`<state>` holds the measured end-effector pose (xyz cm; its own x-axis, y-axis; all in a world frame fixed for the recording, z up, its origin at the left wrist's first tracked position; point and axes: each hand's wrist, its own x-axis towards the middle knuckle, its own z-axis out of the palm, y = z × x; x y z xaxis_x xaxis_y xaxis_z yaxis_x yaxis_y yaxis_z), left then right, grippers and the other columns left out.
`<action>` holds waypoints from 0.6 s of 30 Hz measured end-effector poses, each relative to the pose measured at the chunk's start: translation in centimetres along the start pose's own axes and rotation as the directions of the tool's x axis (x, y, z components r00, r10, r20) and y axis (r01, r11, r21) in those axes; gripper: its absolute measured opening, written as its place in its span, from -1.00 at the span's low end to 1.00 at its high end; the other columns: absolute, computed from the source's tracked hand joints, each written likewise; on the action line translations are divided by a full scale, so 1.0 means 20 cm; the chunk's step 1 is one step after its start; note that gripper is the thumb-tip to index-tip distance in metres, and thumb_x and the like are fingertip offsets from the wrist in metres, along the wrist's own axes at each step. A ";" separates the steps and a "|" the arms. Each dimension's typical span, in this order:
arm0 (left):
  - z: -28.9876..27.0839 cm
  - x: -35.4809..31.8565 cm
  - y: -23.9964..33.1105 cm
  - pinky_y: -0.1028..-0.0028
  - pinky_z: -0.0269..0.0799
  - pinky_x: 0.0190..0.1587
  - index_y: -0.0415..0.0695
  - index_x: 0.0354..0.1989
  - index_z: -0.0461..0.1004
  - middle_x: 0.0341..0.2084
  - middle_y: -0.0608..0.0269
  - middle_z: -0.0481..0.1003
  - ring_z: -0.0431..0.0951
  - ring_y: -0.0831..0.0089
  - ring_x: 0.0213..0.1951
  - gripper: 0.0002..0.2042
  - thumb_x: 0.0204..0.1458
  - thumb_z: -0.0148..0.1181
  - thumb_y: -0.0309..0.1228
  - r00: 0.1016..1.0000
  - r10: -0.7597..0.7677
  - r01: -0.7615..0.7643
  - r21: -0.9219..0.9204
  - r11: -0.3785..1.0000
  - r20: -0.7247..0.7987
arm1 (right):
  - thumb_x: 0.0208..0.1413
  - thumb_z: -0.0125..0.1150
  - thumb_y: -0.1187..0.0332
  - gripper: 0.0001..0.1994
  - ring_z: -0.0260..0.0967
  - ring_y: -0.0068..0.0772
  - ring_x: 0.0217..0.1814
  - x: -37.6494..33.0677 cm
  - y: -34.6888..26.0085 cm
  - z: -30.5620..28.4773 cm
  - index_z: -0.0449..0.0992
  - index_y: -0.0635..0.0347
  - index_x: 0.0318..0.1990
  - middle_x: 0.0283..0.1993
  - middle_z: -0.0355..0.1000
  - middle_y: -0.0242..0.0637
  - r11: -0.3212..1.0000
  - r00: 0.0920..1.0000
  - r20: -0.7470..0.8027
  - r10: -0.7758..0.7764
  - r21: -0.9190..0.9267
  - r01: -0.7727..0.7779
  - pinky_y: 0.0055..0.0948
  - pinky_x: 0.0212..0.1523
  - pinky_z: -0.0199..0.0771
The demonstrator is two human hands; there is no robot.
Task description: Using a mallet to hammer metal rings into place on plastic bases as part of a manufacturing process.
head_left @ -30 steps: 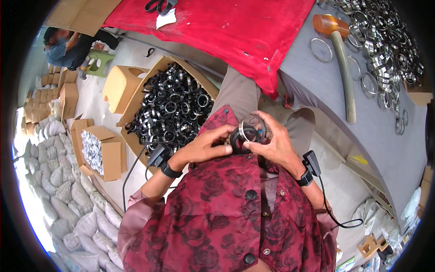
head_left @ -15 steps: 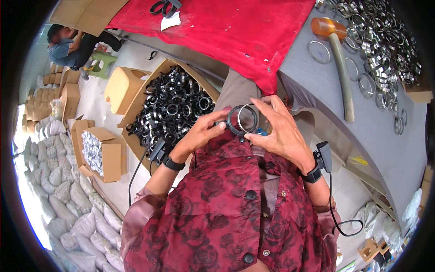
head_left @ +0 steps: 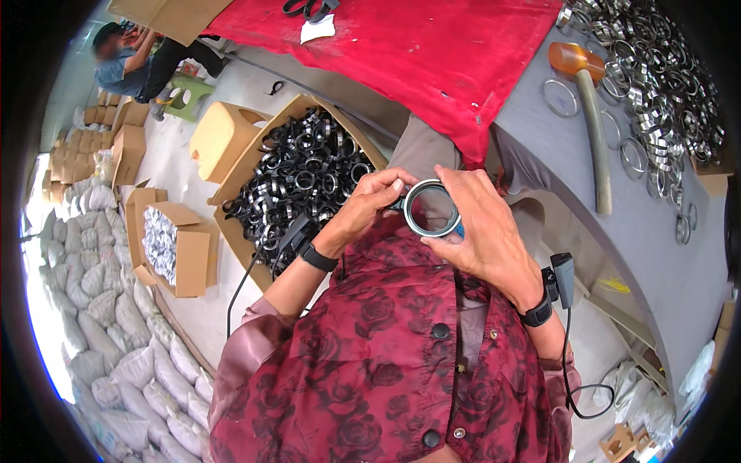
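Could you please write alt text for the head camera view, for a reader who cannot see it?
Both hands, left hand and right hand, hold a round ring in front of a red flowered shirt. To the left is an open cardboard box of black rings; to the right, a grey table carries a mallet and metal rings.

a box of rings (head_left: pixel 305 174) lies left of the hands, a mallet (head_left: pixel 593 123) on the table (head_left: pixel 656 255) to their right.
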<state>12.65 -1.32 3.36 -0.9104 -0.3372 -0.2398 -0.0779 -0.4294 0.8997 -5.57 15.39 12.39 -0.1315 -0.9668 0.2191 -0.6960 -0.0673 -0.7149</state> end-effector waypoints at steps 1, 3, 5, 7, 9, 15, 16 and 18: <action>0.00 0.01 0.00 0.73 0.20 -0.45 -0.23 0.00 0.50 -0.26 0.41 0.56 0.44 0.78 -0.38 -0.65 0.32 0.14 -0.15 1.000 0.017 -0.017 0.004 1.000 0.003 | -0.25 0.53 0.35 -0.19 0.31 0.12 0.12 0.00 -0.01 0.00 0.32 0.50 0.22 0.08 0.37 0.06 1.000 1.000 -0.001 0.001 -0.001 -0.001 -0.13 0.15 0.39; 0.00 0.01 0.00 0.71 0.27 -0.39 -0.24 -0.02 0.52 -0.25 0.39 0.57 0.47 0.74 -0.34 -0.65 0.32 0.15 -0.15 1.000 0.027 -0.027 0.004 1.000 0.001 | -0.26 0.53 0.36 -0.19 0.30 0.11 0.11 0.00 -0.02 -0.01 0.32 0.50 0.22 0.07 0.37 0.04 0.998 0.999 -0.008 -0.052 -0.020 0.052 -0.13 0.14 0.39; -0.01 0.01 -0.01 0.70 0.34 -0.33 -0.25 -0.03 0.53 -0.24 0.36 0.57 0.51 0.71 -0.30 -0.65 0.31 0.16 -0.16 0.999 0.038 -0.038 0.005 0.999 -0.004 | -0.26 0.53 0.36 -0.19 0.30 0.10 0.11 0.00 -0.04 -0.01 0.33 0.47 0.22 0.07 0.37 0.02 0.998 0.998 -0.002 -0.061 -0.025 0.061 -0.13 0.14 0.40; -0.01 0.01 -0.03 0.59 0.45 -0.13 -0.27 -0.04 0.54 -0.20 0.30 0.59 0.56 0.60 -0.18 -0.64 0.30 0.18 -0.16 0.998 0.048 -0.049 -0.005 0.999 -0.043 | -0.27 0.54 0.36 -0.19 0.30 0.09 0.11 0.00 -0.04 -0.01 0.33 0.45 0.23 0.07 0.37 0.00 0.997 0.997 0.006 -0.071 -0.031 0.071 -0.14 0.14 0.40; 0.00 0.01 -0.01 0.54 0.46 -0.05 -0.28 -0.05 0.54 -0.18 0.28 0.59 0.57 0.57 -0.14 -0.64 0.29 0.19 -0.17 0.997 0.062 -0.062 0.007 0.998 -0.040 | -0.28 0.54 0.36 -0.20 0.30 0.05 0.11 0.00 -0.05 -0.02 0.36 0.37 0.23 0.08 0.37 -0.05 0.996 0.997 0.021 -0.080 -0.023 0.081 -0.15 0.13 0.40; -0.02 0.02 -0.01 0.48 0.47 0.05 -0.28 -0.05 0.55 -0.14 0.22 0.61 0.58 0.50 -0.08 -0.64 0.28 0.20 -0.17 0.998 0.064 -0.064 0.012 0.998 -0.008 | -0.30 0.55 0.36 -0.22 0.29 0.00 0.12 -0.01 -0.04 0.00 0.40 0.30 0.21 0.08 0.36 -0.10 0.996 0.996 0.035 -0.077 -0.044 0.078 -0.15 0.12 0.40; -0.03 0.02 -0.01 0.47 0.47 0.06 -0.29 -0.06 0.55 -0.13 0.21 0.61 0.58 0.49 -0.07 -0.64 0.28 0.21 -0.16 0.998 0.057 -0.057 0.020 0.998 -0.005 | -0.30 0.55 0.36 -0.22 0.29 0.00 0.12 -0.01 -0.04 0.00 0.40 0.30 0.21 0.08 0.36 -0.10 0.996 0.996 0.036 -0.078 -0.044 0.079 -0.15 0.12 0.40; -0.02 0.02 -0.01 0.47 0.47 0.06 -0.29 -0.05 0.55 -0.13 0.20 0.61 0.59 0.50 -0.07 -0.63 0.28 0.21 -0.16 0.998 0.064 -0.064 0.015 0.998 -0.002 | -0.29 0.55 0.35 -0.23 0.29 0.01 0.12 -0.01 -0.04 0.00 0.40 0.30 0.20 0.08 0.36 -0.10 0.996 0.997 0.036 -0.075 -0.039 0.077 -0.15 0.11 0.39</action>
<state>12.50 -1.70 2.97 -0.9127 -0.3657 -0.1826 -0.0258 -0.3942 0.9187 -5.03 15.67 12.88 -0.0531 -0.9672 0.2483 -0.7307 -0.1318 -0.6698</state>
